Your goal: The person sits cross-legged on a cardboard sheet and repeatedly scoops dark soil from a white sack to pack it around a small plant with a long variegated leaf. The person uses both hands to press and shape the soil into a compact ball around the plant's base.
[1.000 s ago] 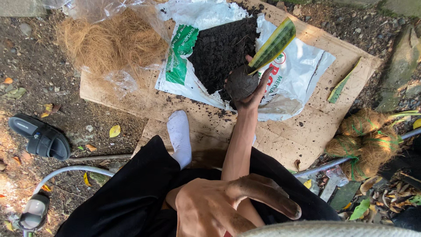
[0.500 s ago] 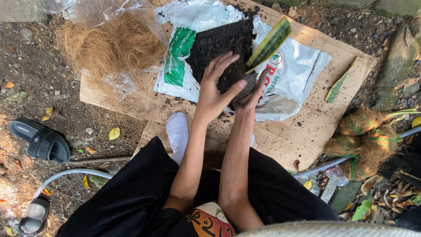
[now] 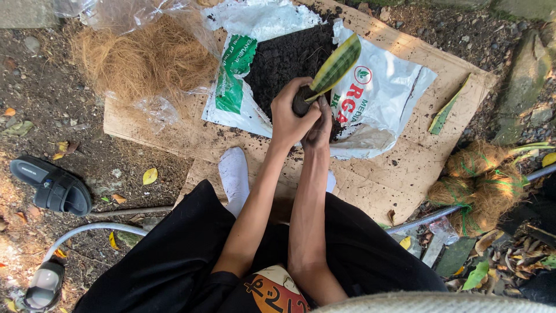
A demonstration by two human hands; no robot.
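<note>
Both my hands are cupped around a dark ball of soil (image 3: 301, 104) at the base of a green and yellow striped leaf (image 3: 336, 66). My left hand (image 3: 289, 113) wraps the ball from the left, my right hand (image 3: 319, 124) presses it from the right. They are above a heap of black soil (image 3: 284, 55) that lies on an opened white plastic sack (image 3: 382, 95). The sack rests on a sheet of brown cardboard (image 3: 405, 168). My black-clothed legs and white sock (image 3: 234, 174) are below.
A pile of brown coconut fibre (image 3: 145, 58) under clear plastic lies at the upper left. A second striped leaf (image 3: 446, 110) lies on the cardboard's right. Fibre balls bound with green string (image 3: 483, 185) sit at right. A dark sandal (image 3: 52, 185) and white hose (image 3: 87, 232) are at left.
My left hand rose from my lap to the soil ball and closed around it beside the right hand. The leaf is now held by both hands.
</note>
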